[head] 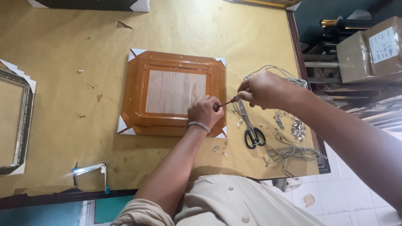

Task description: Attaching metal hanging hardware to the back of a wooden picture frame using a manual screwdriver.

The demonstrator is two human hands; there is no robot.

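Frame mid-table; scissors just right of it, cord + hardware pile further right; 2nd frame far left.

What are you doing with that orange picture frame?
A person leans over a table covered in brown paper. The left hand rests on the right edge of an orange-wrapped picture frame, lying back side up. The right hand holds a small red-handled tool against that edge. Scissors, a coil of wire and small metal bits lie beside it.
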